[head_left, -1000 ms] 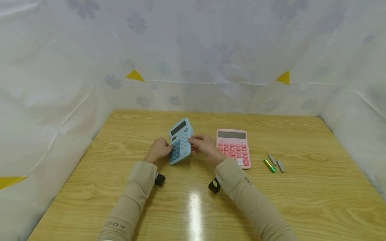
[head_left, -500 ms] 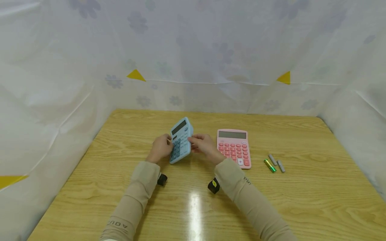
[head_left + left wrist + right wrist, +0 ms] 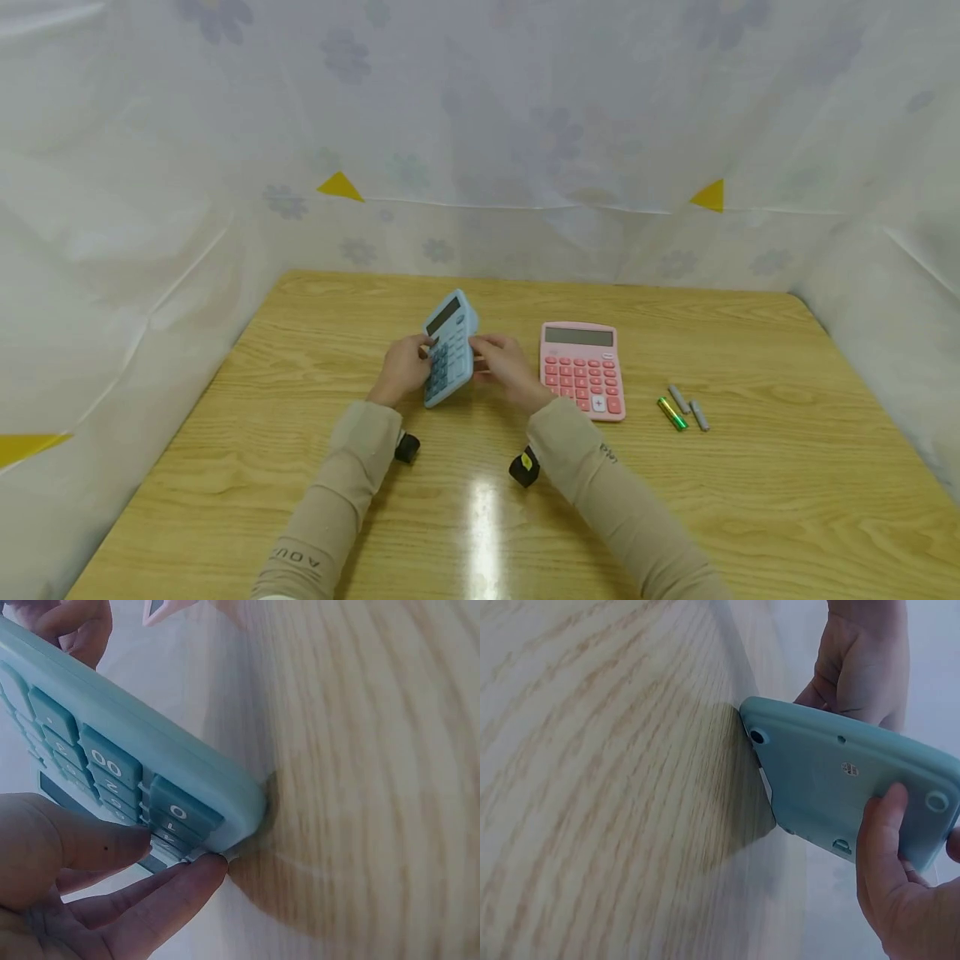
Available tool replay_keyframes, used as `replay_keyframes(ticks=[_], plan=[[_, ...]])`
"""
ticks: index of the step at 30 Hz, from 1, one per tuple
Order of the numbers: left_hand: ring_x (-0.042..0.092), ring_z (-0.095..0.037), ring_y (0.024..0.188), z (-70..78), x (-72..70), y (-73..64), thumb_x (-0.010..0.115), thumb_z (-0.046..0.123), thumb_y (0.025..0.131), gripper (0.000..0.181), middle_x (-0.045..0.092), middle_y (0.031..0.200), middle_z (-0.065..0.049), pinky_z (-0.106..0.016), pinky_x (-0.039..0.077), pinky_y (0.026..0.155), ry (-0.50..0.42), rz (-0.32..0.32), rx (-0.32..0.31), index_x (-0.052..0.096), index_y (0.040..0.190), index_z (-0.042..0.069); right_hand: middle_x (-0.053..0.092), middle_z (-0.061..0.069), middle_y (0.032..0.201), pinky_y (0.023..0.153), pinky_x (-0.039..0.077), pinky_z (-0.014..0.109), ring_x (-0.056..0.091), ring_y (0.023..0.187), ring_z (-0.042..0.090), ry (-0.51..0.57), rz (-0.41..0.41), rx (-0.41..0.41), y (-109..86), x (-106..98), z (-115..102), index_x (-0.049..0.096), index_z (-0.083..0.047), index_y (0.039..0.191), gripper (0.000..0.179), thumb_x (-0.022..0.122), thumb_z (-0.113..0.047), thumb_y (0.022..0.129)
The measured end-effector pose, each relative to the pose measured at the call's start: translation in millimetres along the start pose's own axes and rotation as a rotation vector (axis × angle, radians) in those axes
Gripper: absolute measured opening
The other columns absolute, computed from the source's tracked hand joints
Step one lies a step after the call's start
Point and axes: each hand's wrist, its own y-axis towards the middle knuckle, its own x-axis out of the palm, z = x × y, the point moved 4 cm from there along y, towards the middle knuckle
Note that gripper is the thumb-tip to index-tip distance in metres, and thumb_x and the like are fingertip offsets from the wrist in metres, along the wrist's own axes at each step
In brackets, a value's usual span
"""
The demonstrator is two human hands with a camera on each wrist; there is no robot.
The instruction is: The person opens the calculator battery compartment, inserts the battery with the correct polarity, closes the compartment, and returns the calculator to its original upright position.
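A light blue calculator [image 3: 452, 354] stands tilted over the table, its keys and display turned toward the left. My left hand [image 3: 405, 368] grips its left edge, thumb over the dark blue keys and fingers along the edge. In the left wrist view that thumb [image 3: 105, 844] lies against the keys. My right hand [image 3: 506, 364] holds the right edge. The right wrist view shows the back of the calculator [image 3: 817, 761], with round feet, a small sticker and a latch, and a right finger [image 3: 885, 832] pressed on it. The lower corner is right at the tabletop.
A pink calculator [image 3: 579, 336] lies face up beside my right wrist. Farther right are a green and gold battery [image 3: 672, 413] and two grey batteries [image 3: 699, 415]. The wooden table [image 3: 750, 500] is bounded by white flowered sheeting [image 3: 480, 125].
My left hand has moved slightly right and up along the edge, its thumb now higher over the keys. The blue calculator shifts only slightly; my right hand keeps hold of it.
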Motion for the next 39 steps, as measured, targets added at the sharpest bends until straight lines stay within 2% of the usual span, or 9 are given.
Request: replay_keyframes(ticks=[4,10,17,20,24,28,31,35,39], plan=[[0.058,-0.025,0.072,0.1,-0.2,0.0,0.056,-0.001,0.084,0.027,0.063,0.087,-0.018,-0.032,0.047,0.059,0.007,-0.004,-0.004,0.060,0.111,-0.004,0.059,0.014,0.098,0.082,0.046,0.044,0.059,0.072,0.014,0.029,-0.006,0.010,0.1,2.3,2.1,0.054,0.004,0.120,0.034,0.045,-0.018,0.096],[0.059,-0.026,0.073,-0.8,-0.8,-0.3,0.056,-0.001,0.084,0.026,0.063,0.086,-0.018,-0.033,0.048,0.061,0.026,-0.005,-0.004,0.060,0.109,-0.006,0.057,0.006,0.084,0.076,0.046,0.041,0.056,0.065,0.011,0.065,0.008,0.020,2.1,4.9,5.2,0.057,0.006,0.112,0.033,0.040,-0.019,0.098],[0.055,-0.024,0.069,-0.4,-1.2,-1.2,0.055,-0.003,0.083,0.028,0.058,0.111,-0.024,-0.034,0.046,0.062,-0.007,0.013,0.005,0.060,0.110,-0.007,0.057,0.005,0.084,0.074,0.045,0.039,0.054,0.065,0.012,0.085,0.008,0.026,3.6,6.7,8.5,0.057,0.007,0.110,0.033,0.038,-0.017,0.098],[0.055,-0.023,0.067,0.5,-1.0,-1.8,0.054,-0.006,0.081,0.035,0.058,0.113,-0.023,-0.031,0.044,0.058,-0.021,0.013,0.024,0.058,0.116,-0.005,0.057,0.005,0.084,0.071,0.045,0.036,0.054,0.065,0.012,0.091,0.002,0.026,3.9,7.4,9.4,0.057,0.007,0.110,0.033,0.039,-0.017,0.097],[0.058,-0.026,0.086,4.1,-0.9,-3.5,0.049,-0.009,0.080,0.043,0.058,0.111,-0.023,-0.031,0.045,0.064,-0.003,-0.003,0.079,0.052,0.123,-0.006,0.058,0.005,0.084,0.071,0.046,0.035,0.055,0.067,0.012,0.098,-0.002,0.031,3.8,8.1,9.9,0.057,0.007,0.113,0.033,0.040,-0.017,0.097],[0.058,-0.027,0.083,8.2,-1.4,-5.5,0.043,-0.005,0.086,0.037,0.058,0.113,-0.025,-0.031,0.044,0.062,-0.021,-0.018,0.122,0.051,0.123,-0.009,0.059,0.006,0.086,0.074,0.046,0.038,0.056,0.069,0.012,0.097,-0.013,0.030,4.0,8.2,10.1,0.056,0.006,0.116,0.034,0.040,-0.017,0.097],[0.055,-0.024,0.074,9.5,-1.5,-6.1,0.039,0.009,0.095,0.033,0.061,0.106,-0.022,-0.031,0.043,0.062,-0.080,-0.038,0.087,0.055,0.119,-0.008,0.060,0.007,0.087,0.075,0.047,0.038,0.057,0.069,0.012,0.094,-0.015,0.030,4.5,8.3,10.2,0.057,0.006,0.115,0.034,0.042,-0.018,0.096],[0.057,-0.022,0.086,8.8,-1.2,-6.5,0.034,0.028,0.099,0.041,0.062,0.104,-0.015,-0.035,0.046,0.071,-0.138,-0.059,0.001,0.058,0.118,0.000,0.060,0.007,0.087,0.075,0.048,0.037,0.058,0.070,0.013,0.089,-0.020,0.026,4.4,9.8,9.9,0.058,0.006,0.114,0.033,0.043,-0.018,0.096],[0.058,-0.025,0.092,8.9,-1.1,-7.0,0.035,0.033,0.098,0.044,0.061,0.109,-0.014,-0.039,0.046,0.076,-0.158,-0.048,-0.034,0.059,0.118,0.002,0.060,0.007,0.087,0.077,0.049,0.039,0.059,0.071,0.014,0.092,-0.050,0.026,4.0,12.8,10.9,0.057,0.008,0.113,0.033,0.042,-0.016,0.096]])
